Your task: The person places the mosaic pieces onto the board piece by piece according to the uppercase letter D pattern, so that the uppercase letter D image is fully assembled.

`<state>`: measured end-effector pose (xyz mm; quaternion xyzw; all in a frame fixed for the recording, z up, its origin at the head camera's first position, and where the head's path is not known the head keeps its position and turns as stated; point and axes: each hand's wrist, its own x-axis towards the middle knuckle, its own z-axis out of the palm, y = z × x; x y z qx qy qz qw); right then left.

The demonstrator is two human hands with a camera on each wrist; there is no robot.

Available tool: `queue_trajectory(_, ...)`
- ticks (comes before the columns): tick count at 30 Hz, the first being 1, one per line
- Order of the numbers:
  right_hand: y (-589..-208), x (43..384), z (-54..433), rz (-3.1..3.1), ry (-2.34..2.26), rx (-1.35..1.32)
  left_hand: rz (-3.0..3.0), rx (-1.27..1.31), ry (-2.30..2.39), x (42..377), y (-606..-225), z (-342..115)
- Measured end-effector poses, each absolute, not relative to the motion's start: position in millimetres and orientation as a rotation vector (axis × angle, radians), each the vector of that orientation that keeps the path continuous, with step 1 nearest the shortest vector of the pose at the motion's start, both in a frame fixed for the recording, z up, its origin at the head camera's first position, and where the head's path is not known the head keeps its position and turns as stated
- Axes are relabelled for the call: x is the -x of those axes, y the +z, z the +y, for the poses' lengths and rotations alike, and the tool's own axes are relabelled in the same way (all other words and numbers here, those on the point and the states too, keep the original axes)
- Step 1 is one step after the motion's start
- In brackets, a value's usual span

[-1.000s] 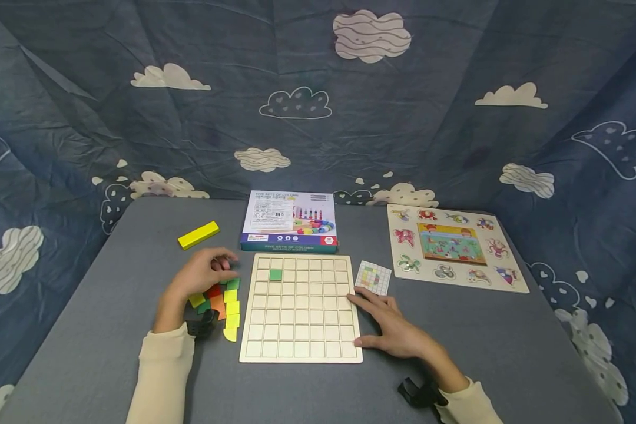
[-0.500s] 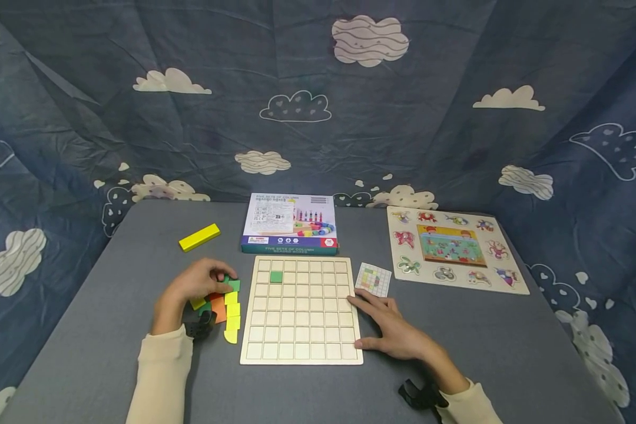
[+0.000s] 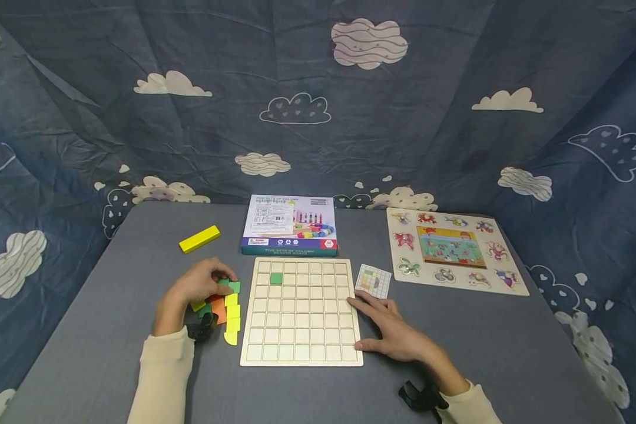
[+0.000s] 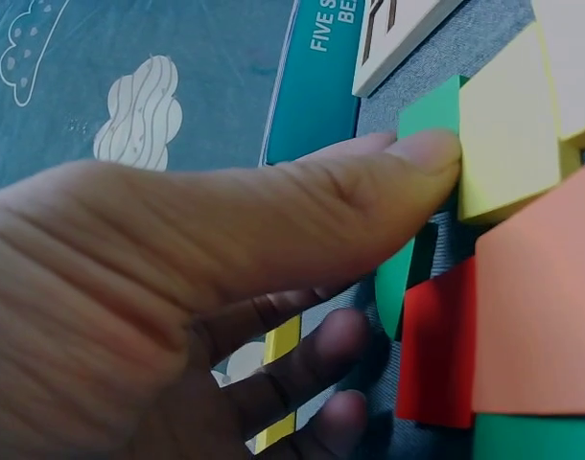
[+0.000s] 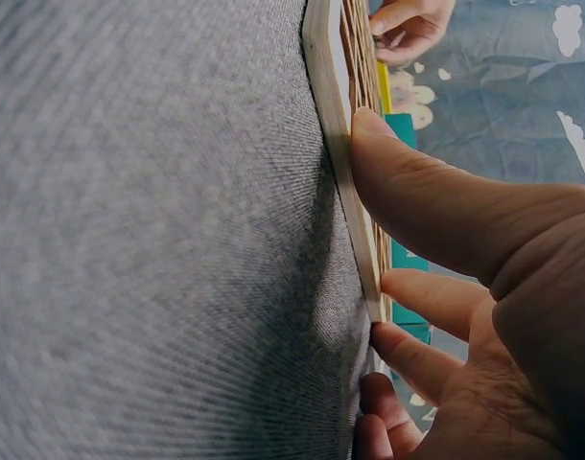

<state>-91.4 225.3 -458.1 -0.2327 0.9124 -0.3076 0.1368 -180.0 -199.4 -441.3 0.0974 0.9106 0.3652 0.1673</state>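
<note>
My left hand [image 3: 201,281] is low over the pile of coloured blocks left of the board. Its thumb and index finger pinch a green block [image 4: 432,103] beside a yellow block [image 4: 513,125]; the index fingertip is hidden behind the thumb in the left wrist view. An orange block [image 4: 537,316], a red block [image 4: 441,355] and a rounded green piece [image 4: 393,283] lie close by. A wooden grid board [image 3: 302,320] lies in the middle, with one green square [image 3: 276,278] in its upper left part. Against the board's right edge rest the spread thumb and fingers of my right hand [image 3: 392,331].
Behind the board lies a printed box [image 3: 318,232]. A yellow bar [image 3: 199,239] sits at the back left. A small pattern card [image 3: 373,280] is right of the board, and farther right lies an animal puzzle board [image 3: 421,275]. A cloud-printed cloth [image 3: 429,135] hangs behind the table.
My left hand has come down onto the green blocks, its thumb and index finger closing there. The right hand stays at the board's edge. The head view has tilted slightly upward.
</note>
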Motion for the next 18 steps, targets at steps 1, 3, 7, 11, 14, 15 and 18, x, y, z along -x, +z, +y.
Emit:
queue_trajectory(1,-458.1,91.5,225.2,2.641,-0.892,0.673,2.593,-0.28,1.043,179.9,-441.5,-199.4)
queue_trajectory(3,-458.3,91.7,224.8,2.64,-0.892,0.671,2.598,-0.288,1.054,179.8,-441.7,-199.2)
queue_trajectory(7,-459.0,91.9,224.6,2.64,-0.883,0.665,2.609,-0.317,1.061,180.0,-441.6,-198.4)
queue_trajectory(11,-459.4,92.0,224.8,2.639,-0.879,0.664,2.6,-0.35,1.076,180.4,-441.8,-197.2)
queue_trajectory(14,-460.1,92.2,224.9,2.637,-0.879,0.672,2.575,-0.357,1.097,180.0,-441.8,-196.2)
queue_trajectory(15,-460.2,92.3,225.0,2.635,-0.881,0.674,2.567,-0.36,1.103,180.0,-441.8,-195.9)
queue_trajectory(18,-460.1,92.5,224.9,2.635,-0.883,0.679,2.557,-0.365,1.117,180.3,-442.0,-195.4)
